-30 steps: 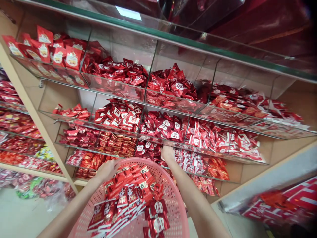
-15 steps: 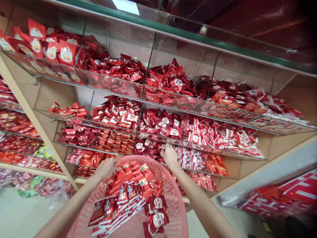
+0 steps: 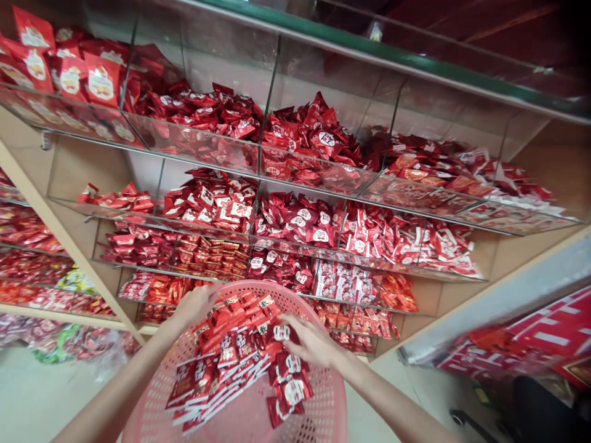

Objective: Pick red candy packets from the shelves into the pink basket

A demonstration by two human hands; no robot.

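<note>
A pink plastic basket (image 3: 330, 381) with a perforated wall sits low in front of me. At its far left rim my left hand (image 3: 198, 306) is closed, gripping the edge. Inside, small red snack packets (image 3: 240, 351) lie in a fanned heap. My right hand (image 3: 311, 341) reaches over the basket, its fingers closed on a dark red packet (image 3: 281, 333) with a white label. Just below that packet, several similar dark red packets (image 3: 293, 391) lie in a column on the right side of the basket.
Glass-fronted shelves hold heaps of red packets (image 3: 318, 138) in divided compartments. A wooden upright (image 3: 69, 246) stands at left. Bagged goods (image 3: 78, 341) lie on the floor at lower left, and red-and-white packages (image 3: 521, 332) are at right. A black object (image 3: 545, 406) stands lower right.
My right hand has come back from a lower shelf compartment to the basket with a dark red packet. My left hand stays on the rim. The view has shifted slightly.
</note>
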